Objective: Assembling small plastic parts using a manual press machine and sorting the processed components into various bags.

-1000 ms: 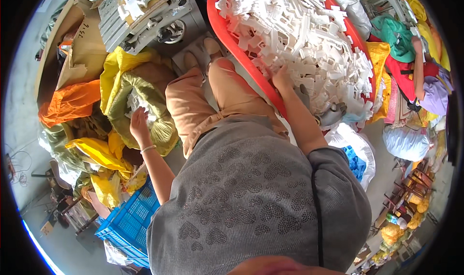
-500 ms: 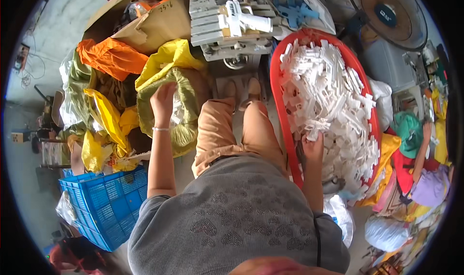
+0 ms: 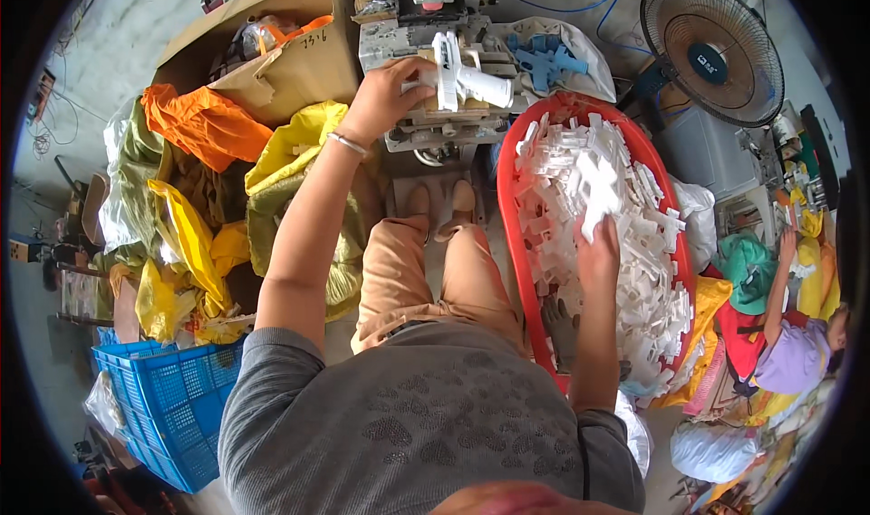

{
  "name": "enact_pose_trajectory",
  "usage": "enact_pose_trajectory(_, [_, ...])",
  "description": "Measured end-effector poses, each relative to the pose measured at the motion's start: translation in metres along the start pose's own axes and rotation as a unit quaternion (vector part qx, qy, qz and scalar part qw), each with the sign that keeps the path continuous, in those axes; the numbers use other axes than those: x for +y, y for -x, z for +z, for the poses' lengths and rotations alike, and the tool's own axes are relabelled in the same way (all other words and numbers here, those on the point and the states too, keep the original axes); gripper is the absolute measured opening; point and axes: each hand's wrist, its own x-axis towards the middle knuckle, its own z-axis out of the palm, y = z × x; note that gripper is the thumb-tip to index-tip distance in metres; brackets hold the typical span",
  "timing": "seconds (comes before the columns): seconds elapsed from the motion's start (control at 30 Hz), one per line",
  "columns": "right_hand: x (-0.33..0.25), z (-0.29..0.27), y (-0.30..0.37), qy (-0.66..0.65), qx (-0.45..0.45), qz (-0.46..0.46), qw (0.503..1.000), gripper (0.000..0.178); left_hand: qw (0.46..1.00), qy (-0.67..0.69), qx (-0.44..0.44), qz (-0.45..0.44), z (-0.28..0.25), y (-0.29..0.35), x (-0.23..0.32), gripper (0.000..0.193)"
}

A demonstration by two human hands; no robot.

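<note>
My left hand (image 3: 397, 96) reaches to the machine (image 3: 390, 46) ahead, its fingers closed at the left end of a white plastic toy-gun part (image 3: 446, 73) on the machine's top. Its fingertips are partly hidden. My right hand (image 3: 598, 249) is over the red tub (image 3: 509, 234), closed on another white plastic part (image 3: 600, 189), whose outline is washed out by glare. Beneath it, the tub is heaped with loose white plastic pieces (image 3: 648, 288). Several blue toy-gun parts (image 3: 546, 62) lie in a white sack right of the machine.
Left of my legs stand an open yellow-green sack (image 3: 272, 221), an orange cloth (image 3: 204, 125) and a cardboard box (image 3: 299, 67). A blue crate (image 3: 172, 397) is at the near left. A fan (image 3: 711, 53) stands far right; another person (image 3: 797, 352) sits at the right edge.
My left hand has moved from the yellow-green sack up to the white part on the machine. My right hand has lifted a white part farther forward over the tub.
</note>
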Motion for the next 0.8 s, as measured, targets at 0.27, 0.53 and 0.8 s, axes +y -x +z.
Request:
enact_pose_trajectory(0.27, [-0.022, 0.134, -0.118, 0.354, -0.205, -0.219, 0.886, 0.039, 0.963, 0.060, 0.213, -0.153, -0.028, 0.062, -0.009, 0.032])
enact_pose_trajectory(0.53, [-0.016, 0.185, -0.156, 0.536, -0.329, -0.351, 0.693, 0.035, 0.901, -0.044, 0.249, -0.353, -0.075, 0.218, -0.023, 0.028])
enact_pose_trajectory(0.8, [-0.026, 0.162, -0.133, 0.645, -0.236, -0.395, 0.610, 0.044, 0.862, -0.048, 0.273, -0.424, -0.054, 0.283, -0.052, 0.025])
